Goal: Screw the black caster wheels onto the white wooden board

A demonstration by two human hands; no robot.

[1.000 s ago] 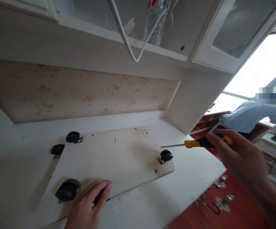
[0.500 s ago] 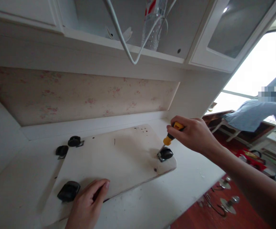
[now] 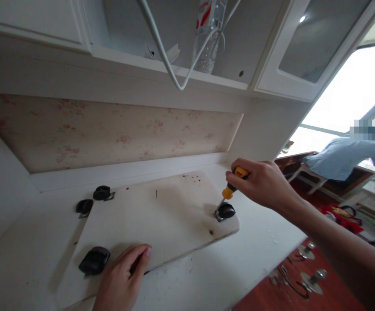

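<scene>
My right hand (image 3: 255, 179) is closed round a yellow and black screwdriver (image 3: 230, 190). Its tip meets the metal plate of a black caster wheel (image 3: 226, 211) at the right end of a white board (image 3: 171, 216). That board lies flat on the white desk. My left hand (image 3: 124, 274) presses on the board's near edge with its fingers curled and thumb close against them. Just left of it is a second caster (image 3: 94, 260). At the far left corner sits another caster (image 3: 102, 192), with one more (image 3: 84, 206) beside the board on the desk.
Overhead, an open cabinet shelf (image 3: 174, 65) holds a clear plastic bottle (image 3: 206, 47), and a white cable (image 3: 174, 80) hangs in front. Metal fittings (image 3: 313, 280) lie on the red floor at the right. A person in light blue (image 3: 342, 157) bends over a desk by the window.
The view has shifted slightly. My right hand keeps the screwdriver at the caster's plate, and my left hand stays at the board's near edge. Little else differs.
</scene>
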